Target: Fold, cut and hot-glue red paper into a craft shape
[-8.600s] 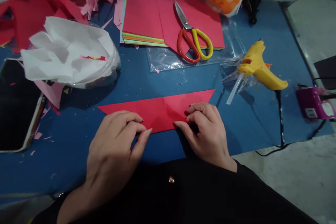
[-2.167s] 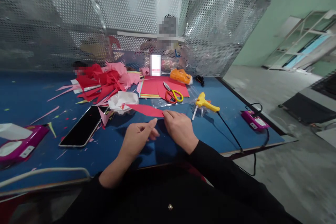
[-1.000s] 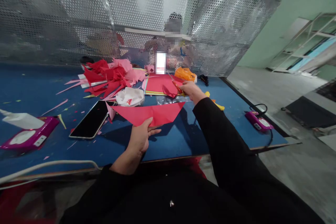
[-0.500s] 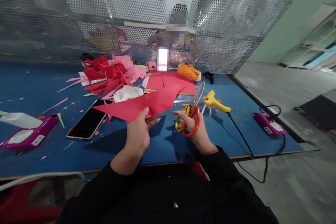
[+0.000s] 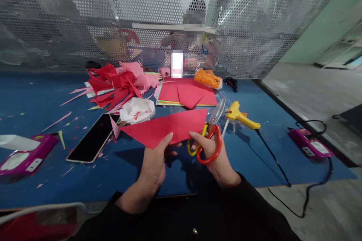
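Note:
My left hand [image 5: 154, 163] pinches the lower edge of a folded red paper triangle [image 5: 166, 128] and holds it up above the blue table [image 5: 249, 147]. My right hand [image 5: 215, 156] grips scissors [image 5: 210, 135] with one red and one yellow handle loop. The blades point up and away, just right of the paper's right corner. Both sleeves are black.
A yellow glue gun [image 5: 241, 116] with a black cord lies to the right. A phone [image 5: 92, 137], a white crumpled wad [image 5: 137, 110], red paper scraps [image 5: 113, 84] and a stack of coloured sheets [image 5: 183, 94] lie beyond. Purple devices sit at left [image 5: 25, 156] and right [image 5: 309, 145]. A perforated metal screen [image 5: 254, 19] stands behind.
My right hand reached to the paper stack, picked up the scissors and brought them beside the paper. My left hand lifted the red triangle off the table.

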`<state>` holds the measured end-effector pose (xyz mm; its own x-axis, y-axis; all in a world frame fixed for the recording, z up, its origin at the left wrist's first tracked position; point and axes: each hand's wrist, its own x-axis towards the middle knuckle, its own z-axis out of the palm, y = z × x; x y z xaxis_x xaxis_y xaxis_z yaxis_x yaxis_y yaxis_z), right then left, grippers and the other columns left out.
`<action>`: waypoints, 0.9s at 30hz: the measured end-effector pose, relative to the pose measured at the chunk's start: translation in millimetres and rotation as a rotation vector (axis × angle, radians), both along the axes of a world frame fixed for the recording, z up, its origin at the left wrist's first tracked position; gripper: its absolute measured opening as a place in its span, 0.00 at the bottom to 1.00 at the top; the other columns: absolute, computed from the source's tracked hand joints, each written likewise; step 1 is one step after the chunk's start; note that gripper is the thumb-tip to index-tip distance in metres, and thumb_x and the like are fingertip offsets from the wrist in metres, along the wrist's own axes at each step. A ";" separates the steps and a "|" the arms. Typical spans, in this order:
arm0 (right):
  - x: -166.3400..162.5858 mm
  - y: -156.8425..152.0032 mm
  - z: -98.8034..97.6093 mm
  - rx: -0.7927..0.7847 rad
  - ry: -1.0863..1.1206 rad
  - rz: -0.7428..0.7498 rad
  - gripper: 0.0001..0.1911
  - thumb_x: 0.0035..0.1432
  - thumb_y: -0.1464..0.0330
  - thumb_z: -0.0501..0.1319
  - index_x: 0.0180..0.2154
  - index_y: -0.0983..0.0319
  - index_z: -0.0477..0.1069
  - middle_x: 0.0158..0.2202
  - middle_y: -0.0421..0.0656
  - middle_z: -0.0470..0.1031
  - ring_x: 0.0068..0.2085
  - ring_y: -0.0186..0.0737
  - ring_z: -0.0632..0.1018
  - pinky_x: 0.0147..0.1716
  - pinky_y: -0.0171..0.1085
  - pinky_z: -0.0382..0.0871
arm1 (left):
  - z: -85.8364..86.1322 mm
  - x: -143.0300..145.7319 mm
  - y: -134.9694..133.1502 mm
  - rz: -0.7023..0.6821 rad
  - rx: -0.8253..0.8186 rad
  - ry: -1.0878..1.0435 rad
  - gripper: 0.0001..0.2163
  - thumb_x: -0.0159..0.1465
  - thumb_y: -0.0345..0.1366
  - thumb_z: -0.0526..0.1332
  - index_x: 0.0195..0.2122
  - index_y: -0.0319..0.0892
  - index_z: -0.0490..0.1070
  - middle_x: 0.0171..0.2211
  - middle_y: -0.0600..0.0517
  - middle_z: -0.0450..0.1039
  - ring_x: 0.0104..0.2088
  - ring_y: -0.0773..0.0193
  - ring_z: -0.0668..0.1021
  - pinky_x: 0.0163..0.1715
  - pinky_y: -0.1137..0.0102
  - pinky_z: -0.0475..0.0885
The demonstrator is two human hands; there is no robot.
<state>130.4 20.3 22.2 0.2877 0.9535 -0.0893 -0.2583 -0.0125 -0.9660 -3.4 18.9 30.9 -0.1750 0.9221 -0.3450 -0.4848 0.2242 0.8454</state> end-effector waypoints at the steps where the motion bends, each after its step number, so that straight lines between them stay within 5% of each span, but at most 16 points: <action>1: 0.6 0.0 0.6 -0.005 -0.001 -0.005 0.16 0.43 0.61 0.74 0.27 0.61 0.70 0.12 0.34 0.70 0.13 0.34 0.71 0.13 0.31 0.66 | -0.5 -1.1 0.2 -0.014 -0.008 -0.002 0.16 0.46 0.36 0.75 0.36 0.40 0.76 0.31 0.52 0.80 0.24 0.64 0.81 0.17 0.75 0.70; 6: 2.1 0.5 1.6 0.033 -0.073 -0.023 0.17 0.47 0.62 0.72 0.36 0.60 0.70 0.15 0.32 0.71 0.15 0.34 0.73 0.15 0.32 0.68 | 0.3 -4.1 0.7 -0.031 -0.024 0.008 0.16 0.44 0.35 0.76 0.34 0.40 0.77 0.28 0.54 0.78 0.22 0.66 0.79 0.16 0.76 0.67; 11: 13.0 -11.4 3.5 0.082 -0.222 -0.033 0.28 0.52 0.62 0.70 0.53 0.58 0.66 0.35 0.40 0.80 0.28 0.39 0.82 0.29 0.38 0.78 | 3.4 -8.2 3.3 0.034 -0.023 0.020 0.17 0.45 0.36 0.76 0.35 0.40 0.77 0.28 0.54 0.78 0.23 0.66 0.79 0.17 0.76 0.67; 13: 21.8 -22.2 6.4 0.087 -0.298 0.045 0.30 0.53 0.62 0.69 0.56 0.57 0.66 0.35 0.40 0.80 0.24 0.35 0.79 0.25 0.35 0.76 | 4.4 -11.4 4.8 0.042 -0.037 0.007 0.17 0.44 0.36 0.76 0.35 0.39 0.77 0.28 0.54 0.78 0.23 0.65 0.79 0.17 0.76 0.67; 16: 37.6 -41.3 12.3 0.006 -0.343 0.229 0.26 0.54 0.61 0.69 0.55 0.54 0.71 0.23 0.34 0.71 0.14 0.29 0.64 0.10 0.30 0.59 | 4.9 -15.9 6.0 0.042 -0.060 -0.036 0.17 0.43 0.35 0.76 0.33 0.39 0.77 0.27 0.54 0.78 0.23 0.64 0.79 0.17 0.74 0.67; 18: 47.3 -53.6 17.1 -0.049 -0.338 0.367 0.24 0.53 0.60 0.70 0.52 0.54 0.75 0.22 0.35 0.69 0.16 0.30 0.64 0.11 0.30 0.56 | 4.8 -17.4 5.8 0.037 -0.069 -0.057 0.15 0.42 0.34 0.76 0.31 0.38 0.77 0.25 0.54 0.77 0.23 0.64 0.78 0.17 0.74 0.67; 22: 60.8 -76.6 28.3 -0.149 -0.305 0.541 0.27 0.47 0.57 0.73 0.50 0.53 0.78 0.23 0.39 0.69 0.22 0.34 0.66 0.17 0.32 0.61 | 6.8 -16.4 4.6 0.041 -0.063 -0.061 0.14 0.42 0.34 0.76 0.29 0.38 0.76 0.23 0.54 0.75 0.22 0.65 0.76 0.18 0.73 0.67; 27: 67.2 -100.1 37.2 -0.200 -0.340 0.524 0.31 0.47 0.53 0.72 0.54 0.50 0.76 0.34 0.48 0.77 0.31 0.46 0.77 0.29 0.40 0.73 | 10.8 -14.6 3.8 0.095 -0.050 -0.082 0.16 0.41 0.35 0.76 0.30 0.38 0.76 0.23 0.55 0.74 0.22 0.67 0.75 0.18 0.74 0.65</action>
